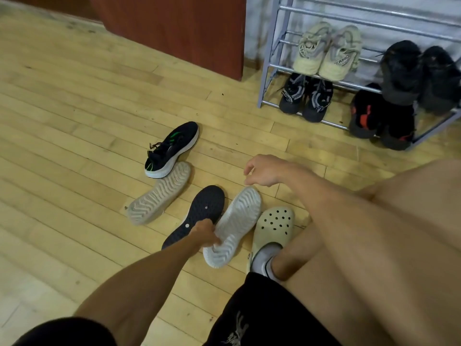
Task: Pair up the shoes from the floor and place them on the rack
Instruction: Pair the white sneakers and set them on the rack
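Several shoes lie on the wooden floor. A black shoe with green stripes (172, 149) stands upright. Beside it a shoe lies sole up, showing a whitish sole (159, 193). Nearer me are a dark-soled shoe (199, 211) and a white-soled shoe (234, 228), both sole up. My left hand (203, 233) grips the white-soled shoe at its edge, between the two. My right hand (262, 171) hovers above that shoe's toe, fingers loosely curled and holding nothing. The metal rack (272, 56) stands at the back right.
The rack holds a beige pair (326, 51) and a black pair (421, 73) on one tier, with a grey-black pair (306, 96) and a black-red pair (379, 121) below. My foot wears a cream clog (274, 226). A brown cabinet (174, 26) stands behind.
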The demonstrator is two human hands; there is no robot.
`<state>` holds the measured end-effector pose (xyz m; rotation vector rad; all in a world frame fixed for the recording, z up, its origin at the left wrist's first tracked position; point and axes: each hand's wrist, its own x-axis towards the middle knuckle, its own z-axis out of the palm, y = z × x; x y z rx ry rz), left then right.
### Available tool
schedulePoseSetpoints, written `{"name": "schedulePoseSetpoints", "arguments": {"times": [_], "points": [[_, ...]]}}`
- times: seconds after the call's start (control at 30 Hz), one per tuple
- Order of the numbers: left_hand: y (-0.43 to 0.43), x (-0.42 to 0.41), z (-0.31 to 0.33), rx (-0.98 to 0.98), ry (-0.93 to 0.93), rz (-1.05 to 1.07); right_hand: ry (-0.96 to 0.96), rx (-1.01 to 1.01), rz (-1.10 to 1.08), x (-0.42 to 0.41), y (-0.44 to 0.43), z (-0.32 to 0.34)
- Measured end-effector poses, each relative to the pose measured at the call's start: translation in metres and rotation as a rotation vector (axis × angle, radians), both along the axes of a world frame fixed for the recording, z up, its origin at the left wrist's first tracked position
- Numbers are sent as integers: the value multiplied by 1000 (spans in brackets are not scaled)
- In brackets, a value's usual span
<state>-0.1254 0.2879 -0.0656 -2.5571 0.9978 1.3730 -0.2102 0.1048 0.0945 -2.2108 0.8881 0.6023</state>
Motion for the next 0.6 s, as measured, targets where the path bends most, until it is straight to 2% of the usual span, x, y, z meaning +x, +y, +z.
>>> {"name": "schedulePoseSetpoints", "arguments": {"times": [0.1, 0.17, 0.37, 0.5, 0.53, 0.6], "points": [[2, 1, 4, -34, 88, 39, 3, 18, 2, 2, 3, 1], [2, 5, 14, -90, 71, 56, 3, 18, 3, 4, 5, 1], [-7, 45, 64, -287, -305, -18, 35, -6, 5, 11, 11, -3], [3, 47, 60, -337, -539, -87, 67, 3, 12, 13, 11, -7], [6, 45, 53, -319, -542, -132, 70, 4, 15, 12, 10, -8], [11, 40, 39, -258, -408, -221, 70, 3, 19, 11, 8, -11]]}}
